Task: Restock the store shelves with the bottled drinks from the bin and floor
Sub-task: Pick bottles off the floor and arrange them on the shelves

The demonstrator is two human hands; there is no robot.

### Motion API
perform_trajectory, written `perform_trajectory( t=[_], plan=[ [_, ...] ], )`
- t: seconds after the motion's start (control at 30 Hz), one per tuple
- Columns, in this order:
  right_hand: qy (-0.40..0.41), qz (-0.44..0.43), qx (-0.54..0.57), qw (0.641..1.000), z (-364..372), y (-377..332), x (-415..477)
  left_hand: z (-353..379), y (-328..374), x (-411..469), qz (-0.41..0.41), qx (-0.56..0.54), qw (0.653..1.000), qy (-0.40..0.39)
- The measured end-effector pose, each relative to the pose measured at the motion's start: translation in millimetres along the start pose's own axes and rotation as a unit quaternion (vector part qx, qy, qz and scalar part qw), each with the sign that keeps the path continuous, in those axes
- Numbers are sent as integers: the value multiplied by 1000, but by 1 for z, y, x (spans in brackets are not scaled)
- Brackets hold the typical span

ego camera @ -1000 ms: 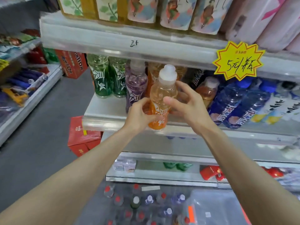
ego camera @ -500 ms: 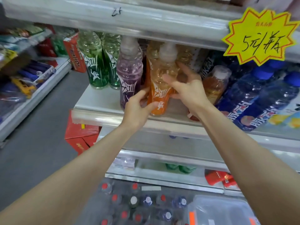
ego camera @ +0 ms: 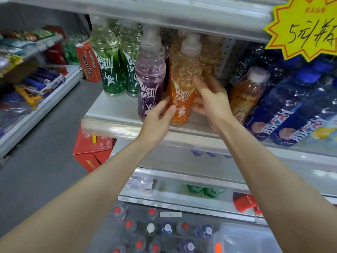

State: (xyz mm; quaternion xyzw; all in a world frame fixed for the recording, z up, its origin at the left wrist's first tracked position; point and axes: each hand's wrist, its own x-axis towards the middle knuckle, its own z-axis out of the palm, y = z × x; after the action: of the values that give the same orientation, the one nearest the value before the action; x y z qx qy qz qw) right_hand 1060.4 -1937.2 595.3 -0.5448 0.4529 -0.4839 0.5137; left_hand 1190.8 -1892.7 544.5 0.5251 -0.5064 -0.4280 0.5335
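Note:
An orange drink bottle [ego camera: 184, 83] with a white cap stands on the middle shelf [ego camera: 113, 127], just right of a purple bottle [ego camera: 150, 79]. My left hand [ego camera: 156, 121] pinches the orange bottle's lower label, thumb on the front and fingers between the two bottles. My right hand [ego camera: 211, 99] rests against the bottle's right side with its fingers fairly straight. More orange bottles stand behind it. Several capped bottles [ego camera: 151, 229] stand on the floor below, next to a clear plastic bin [ego camera: 244, 238].
Two green bottles [ego camera: 109, 66] stand left of the purple one. An amber bottle [ego camera: 246, 94] and leaning blue bottles [ego camera: 284, 106] fill the shelf to the right. A yellow price sign [ego camera: 308, 30] hangs above. Red cartons [ego camera: 93, 148] sit on the floor at the left.
The orange bottle went from held in front of the shelf to standing on it beside the purple bottle. My right thumb has come off its front. The view moved closer.

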Motion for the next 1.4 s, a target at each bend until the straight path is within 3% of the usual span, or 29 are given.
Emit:
perform_trajectory(
  t=[0.23,0.87,1.1,1.4],
  plan=[
    [-15,104,-25,994,4,41,-25,-2,-7,0,-37,-4,999,-10],
    [-19,82,-27,996,14,48,-22,0,-8,-2,-32,-3,999,-7],
    [60,19,-58,996,-10,58,-63,2,-18,-41,-23,14,1000,-13],
    [99,109,-73,986,-48,158,-143,27,-106,-116,-140,15,989,-51]
  ],
)
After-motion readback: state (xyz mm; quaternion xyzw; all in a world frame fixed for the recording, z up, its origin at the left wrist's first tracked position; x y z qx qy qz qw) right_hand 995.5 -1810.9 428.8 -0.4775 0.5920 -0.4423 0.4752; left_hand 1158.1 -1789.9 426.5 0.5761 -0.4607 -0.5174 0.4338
